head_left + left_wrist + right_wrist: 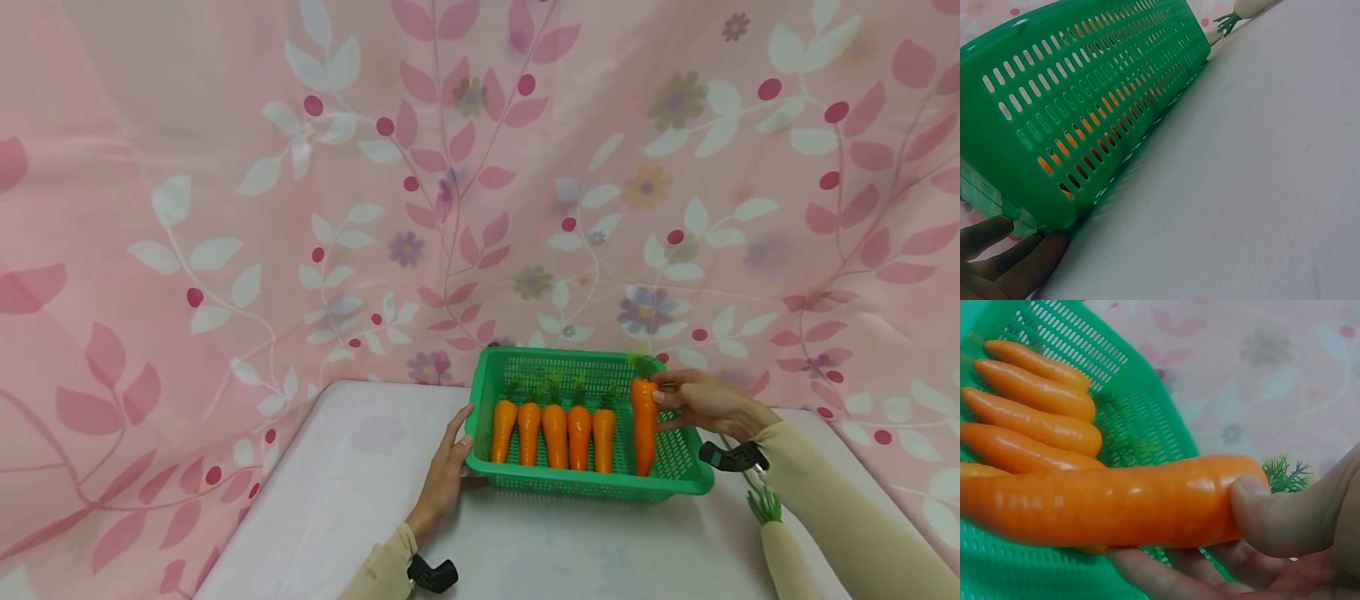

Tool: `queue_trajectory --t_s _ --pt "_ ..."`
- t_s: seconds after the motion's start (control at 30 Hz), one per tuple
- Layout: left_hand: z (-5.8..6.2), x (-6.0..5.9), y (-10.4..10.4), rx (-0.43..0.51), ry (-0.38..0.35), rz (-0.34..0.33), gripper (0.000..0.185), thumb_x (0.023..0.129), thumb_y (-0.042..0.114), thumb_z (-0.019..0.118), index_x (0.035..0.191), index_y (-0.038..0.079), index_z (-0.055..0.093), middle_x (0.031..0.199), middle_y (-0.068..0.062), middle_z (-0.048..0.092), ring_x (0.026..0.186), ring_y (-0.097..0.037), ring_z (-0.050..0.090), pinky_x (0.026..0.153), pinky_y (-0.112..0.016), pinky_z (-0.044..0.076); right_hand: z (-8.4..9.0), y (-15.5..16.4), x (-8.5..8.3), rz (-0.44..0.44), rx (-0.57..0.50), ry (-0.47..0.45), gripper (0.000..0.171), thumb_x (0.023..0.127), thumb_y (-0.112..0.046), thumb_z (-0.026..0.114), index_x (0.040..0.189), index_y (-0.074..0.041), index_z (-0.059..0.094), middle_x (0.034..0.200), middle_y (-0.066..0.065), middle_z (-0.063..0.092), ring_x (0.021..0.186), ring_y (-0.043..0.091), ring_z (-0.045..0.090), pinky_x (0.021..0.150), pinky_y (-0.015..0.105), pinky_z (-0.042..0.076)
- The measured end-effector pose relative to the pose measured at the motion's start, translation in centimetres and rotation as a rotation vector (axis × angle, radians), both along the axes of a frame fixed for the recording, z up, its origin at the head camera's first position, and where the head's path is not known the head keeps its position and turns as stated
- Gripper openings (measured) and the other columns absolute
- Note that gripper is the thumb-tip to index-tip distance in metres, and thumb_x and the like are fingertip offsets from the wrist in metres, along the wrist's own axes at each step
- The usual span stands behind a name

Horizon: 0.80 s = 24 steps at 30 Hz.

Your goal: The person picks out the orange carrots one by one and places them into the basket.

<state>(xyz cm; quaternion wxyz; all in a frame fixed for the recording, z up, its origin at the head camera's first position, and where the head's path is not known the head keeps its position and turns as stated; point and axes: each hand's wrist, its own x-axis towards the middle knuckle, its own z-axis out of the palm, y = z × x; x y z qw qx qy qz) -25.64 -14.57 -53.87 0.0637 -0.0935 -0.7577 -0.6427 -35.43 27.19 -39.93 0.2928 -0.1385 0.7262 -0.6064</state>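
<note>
Fingers [1266,519] of the right hand [705,404] curl round the thick top end of a carrot [643,425]: thumb pressed on the upper side, other fingers underneath, plainly gripping. The carrot hangs tip-down over the right end of the basket [693,482], its point low among the mesh near the front wall; whether it rests on the floor of the basket I cannot tell. Held by the crown, probably so the narrow end can be steered into the gap beside the others.

Left hand [448,471], fingers straight and relaxed, lies flat against the basket's left front corner; the left wrist view shows fingertips [1029,259] touching the bottom edge of the wall. Holds nothing. Likely steadying the basket so it does not slide on the table [352,500].

Near front right edge of the table: a pale vegetable with a green tuft [765,507] lies just outside the basket, by the right forearm.

The held carrot: bright orange, glossy, faint ridges across it, small green frond at the top. Looks like plastic.

Farther in: five more carrots [553,433] in a row, side by side, tips toward the front wall, leaves toward the back.

Behind all: pink leaf-patterned cloth [225,208].
</note>
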Motion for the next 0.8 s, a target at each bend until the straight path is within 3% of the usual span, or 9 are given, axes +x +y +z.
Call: queue_trajectory --t_s 0.27,0.5,0.67,0.8 --pt "0.0 0.0 0.0 -0.002 -0.004 0.003 0.046 0.106 0.044 0.035 0.152 0.048 0.028 0.152 0.003 0.042 0.117 -0.021 0.059 0.111 -0.056 0.027 -1.1 -0.9 -0.4 0.017 0.012 -0.004 0.069 0.103 -0.004 0.044 0.149 0.019 -0.003 0.151 0.042 0.012 0.118 0.03 0.056 0.094 0.06 0.047" --pt "0.5 0.3 0.0 -0.007 -0.002 -0.003 0.047 0.107 0.042 0.035 0.153 0.046 0.027 0.148 0.001 0.048 0.112 -0.021 0.062 0.109 -0.055 0.031 -2.0 -1.6 -0.8 0.002 0.03 -0.025 0.069 0.102 -0.001 0.043 0.148 0.02 -0.003 0.149 0.044 0.014 0.119 0.04 0.054 0.092 0.06 0.048" --pt "0.1 0.1 -0.1 -0.014 -0.007 0.002 0.046 0.106 0.043 0.035 0.151 0.048 0.028 0.148 0.002 0.048 0.113 -0.018 0.061 0.109 -0.055 0.031 -2.5 -2.0 -0.7 0.023 0.083 0.002 0.067 0.103 -0.003 0.044 0.148 0.02 0.0 0.15 0.045 0.008 0.129 0.054 0.042 0.092 0.06 0.048" --pt "0.2 0.2 0.0 -0.013 -0.011 -0.003 0.047 0.106 0.044 0.035 0.152 0.047 0.027 0.147 0.0 0.05 0.114 -0.02 0.06 0.109 -0.056 0.03 -2.7 -2.3 -0.6 0.038 0.123 0.014 0.064 0.103 -0.002 0.042 0.149 0.02 0.002 0.151 0.045 0.007 0.133 0.057 0.035 0.092 0.059 0.049"
